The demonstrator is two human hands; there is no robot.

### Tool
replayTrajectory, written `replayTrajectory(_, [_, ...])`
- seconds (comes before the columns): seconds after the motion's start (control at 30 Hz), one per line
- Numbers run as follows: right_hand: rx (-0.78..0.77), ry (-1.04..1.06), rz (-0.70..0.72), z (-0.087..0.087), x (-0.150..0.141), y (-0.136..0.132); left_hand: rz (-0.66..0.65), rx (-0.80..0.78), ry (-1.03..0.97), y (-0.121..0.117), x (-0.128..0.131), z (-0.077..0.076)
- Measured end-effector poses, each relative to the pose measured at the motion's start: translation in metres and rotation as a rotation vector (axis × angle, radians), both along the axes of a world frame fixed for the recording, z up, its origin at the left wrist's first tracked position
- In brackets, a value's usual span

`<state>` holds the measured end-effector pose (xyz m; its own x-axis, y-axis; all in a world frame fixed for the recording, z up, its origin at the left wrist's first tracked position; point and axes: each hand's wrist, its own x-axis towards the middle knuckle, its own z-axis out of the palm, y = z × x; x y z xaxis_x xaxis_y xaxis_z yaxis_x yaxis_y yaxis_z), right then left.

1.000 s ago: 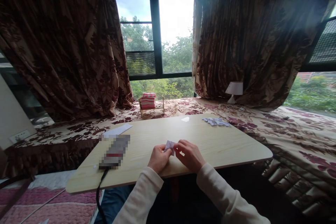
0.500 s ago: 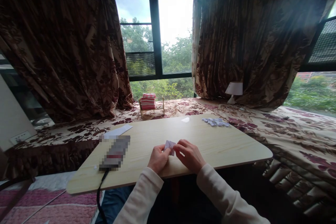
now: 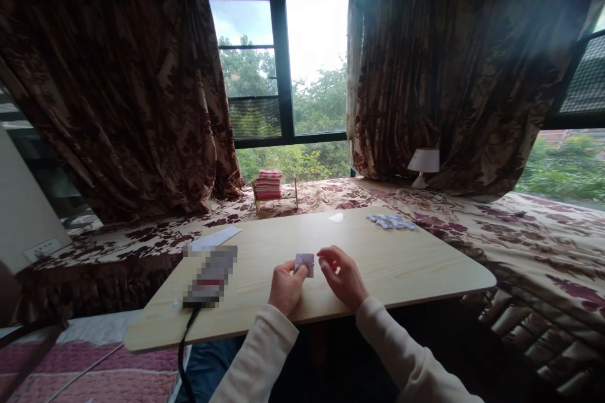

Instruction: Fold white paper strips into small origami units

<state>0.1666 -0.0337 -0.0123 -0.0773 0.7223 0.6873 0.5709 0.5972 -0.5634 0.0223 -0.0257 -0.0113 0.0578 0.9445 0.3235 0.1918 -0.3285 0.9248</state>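
A small folded piece of pale purple paper (image 3: pixel 305 262) is pinched between the thumb and fingers of my left hand (image 3: pixel 286 286), just above the near part of a light wooden table (image 3: pixel 397 264). My right hand (image 3: pixel 343 276) hovers a little to the right of the paper, apart from it, with its fingers curled loosely and nothing in them. Both arms wear cream sleeves.
A blurred object (image 3: pixel 210 277) with a black strap lies on the table's left side, a white paper strip (image 3: pixel 215 237) behind it. Several small folded papers (image 3: pixel 391 221) lie at the far right. A wooden rack with striped cloth (image 3: pixel 270 184) and a small lamp (image 3: pixel 423 164) stand by the window.
My right hand has let go of the folded paper and drawn slightly right. The left hand alone now holds it, lifted a little. The view has shifted slightly.
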Motion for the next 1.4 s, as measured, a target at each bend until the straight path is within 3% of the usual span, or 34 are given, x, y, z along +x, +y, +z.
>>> replayTrajectory(0.13, [-0.091, 0.140, -0.007, 0.001, -0.010, 0.006, 0.019, 0.032, -0.018, -0.001, -0.002, 0.001])
replayTrajectory(0.43, [-0.168, 0.230, 0.072, -0.005, -0.012, 0.009, 0.018, 0.023, -0.042, -0.002, -0.001, 0.001])
replayTrajectory(0.77, [-0.150, 0.227, 0.111, 0.000, -0.011, 0.005, 0.033, 0.017, -0.056, -0.004, 0.000, 0.004])
replayTrajectory(1.4, [-0.198, 0.157, 0.135, -0.006, -0.010, 0.008, -0.039, -0.001, -0.115, 0.001, -0.002, -0.004])
